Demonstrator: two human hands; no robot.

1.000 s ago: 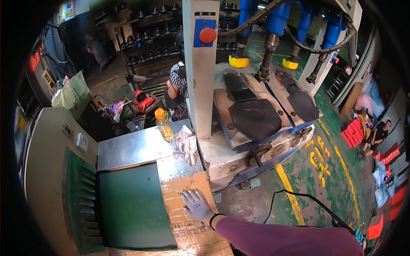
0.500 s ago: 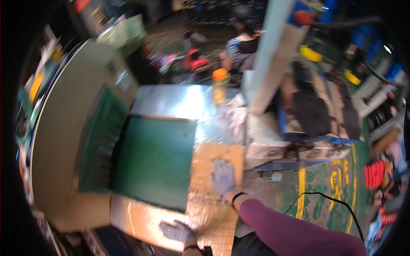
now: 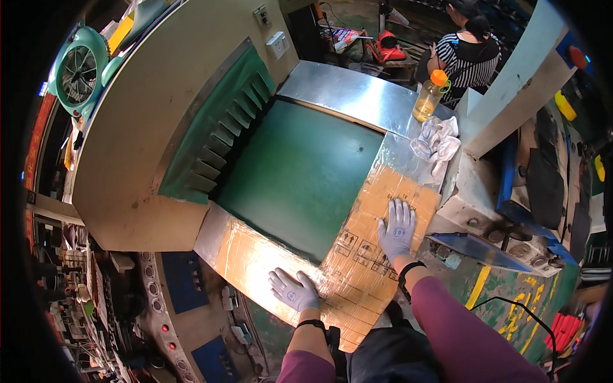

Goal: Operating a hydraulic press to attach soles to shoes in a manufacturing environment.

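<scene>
Both my hands wear pale grey-purple work gloves. My left hand (image 3: 294,290) lies on the near strip of taped brown cardboard (image 3: 246,255), fingers spread and holding nothing. Flat on the cardboard along the right side rests my right hand (image 3: 398,228), its fingers stretched out and nothing under the palm that I can see. Between the cardboard and the machine lies a dark green conveyor belt (image 3: 300,172) with a smooth, bare surface. It runs in under a green slit curtain (image 3: 220,137) on the beige machine housing (image 3: 140,153).
A sheet-metal ledge (image 3: 348,92) edges the belt's far side. A bottle with an orange cap (image 3: 428,96) and crumpled white gloves (image 3: 437,142) stand at its right end. Beyond sits a person in a striped top (image 3: 469,57). A pale post (image 3: 517,76) rises at right.
The whole view has turned and sharpened, so the belt and housing appear tilted. Both hands remain flat on the cardboard, the left with its fingers more spread.
</scene>
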